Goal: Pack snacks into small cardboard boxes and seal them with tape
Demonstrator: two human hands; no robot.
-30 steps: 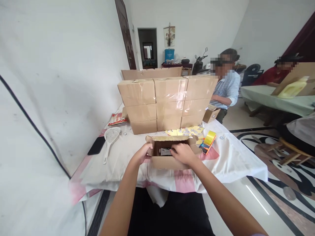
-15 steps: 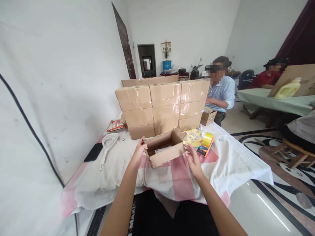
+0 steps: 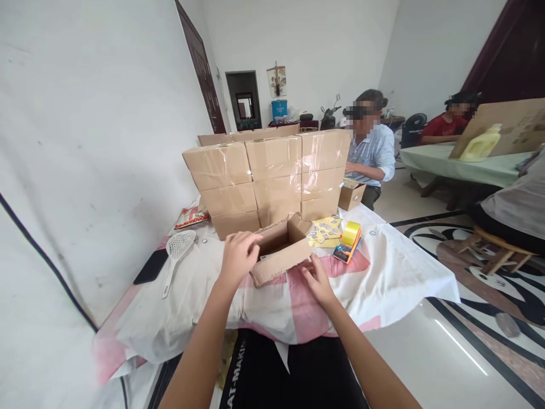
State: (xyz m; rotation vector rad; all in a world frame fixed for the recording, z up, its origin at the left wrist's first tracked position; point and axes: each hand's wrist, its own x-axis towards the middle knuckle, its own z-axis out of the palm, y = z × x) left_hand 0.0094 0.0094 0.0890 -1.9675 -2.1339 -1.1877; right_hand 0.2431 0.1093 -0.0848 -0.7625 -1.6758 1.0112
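Note:
An open-topped cardboard box (image 3: 283,262) sits on the cloth in front of me. Its inside is dark, with a bit of something pale low down, mostly hidden. My left hand (image 3: 240,255) is bent over the box's left end, its fingers curled on the edge. At the front right corner, my right hand (image 3: 318,279) has its thumb and fingers apart, with the fingertips at the box's side. Just to the right lie a yellow patterned sheet (image 3: 324,232) and a tape dispenser (image 3: 349,241) with a yellow roll.
Taped cardboard boxes (image 3: 272,176) are stacked behind the open one. A white slotted skimmer (image 3: 176,250), a black phone (image 3: 151,267) and a red packet (image 3: 191,217) lie left. A person (image 3: 372,147) sits beyond, beside a small box (image 3: 351,195); another (image 3: 447,126) sits at the right table.
My left hand has moved from gripping the box's left side to bending over its end. My right hand has slid lower along the near corner. The view has shifted slightly.

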